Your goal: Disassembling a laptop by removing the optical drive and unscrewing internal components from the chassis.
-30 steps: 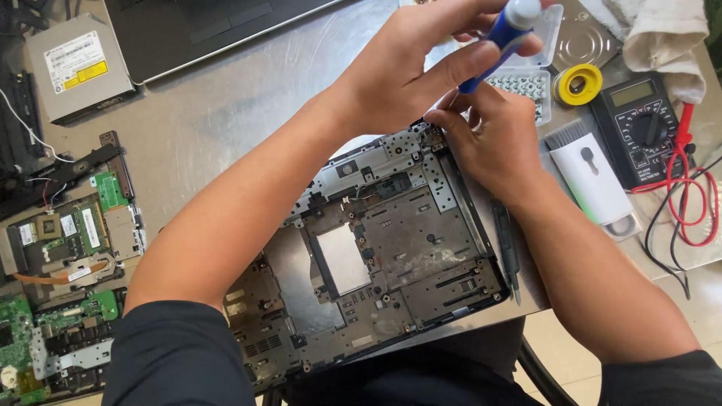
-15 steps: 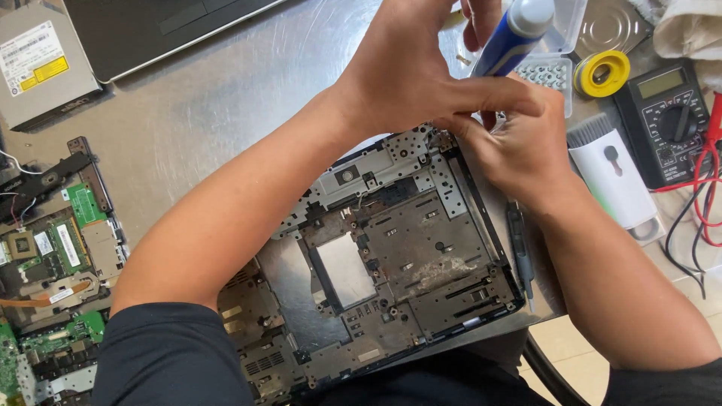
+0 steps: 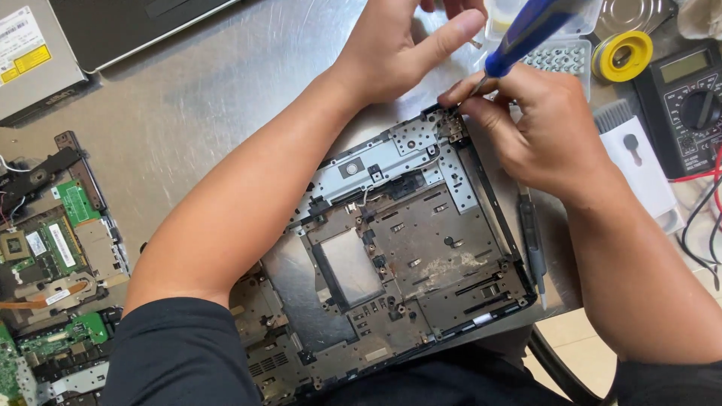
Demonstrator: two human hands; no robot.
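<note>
Laptop base chassis, stripped, lies near-centre on the steel table. Blue-handled screwdriver meets its far-right corner hinge; right hand pinches the shaft low to steady the tip. Left hand, fingers loosely spread and holding nothing, hovers just beyond; multimeter sits far right.

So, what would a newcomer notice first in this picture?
First the stripped laptop base, lying open in the middle of the metal table. Both hands meet at its far right corner, where the right hand holds a blue-handled screwdriver. Green circuit boards lie at the left edge.
</note>
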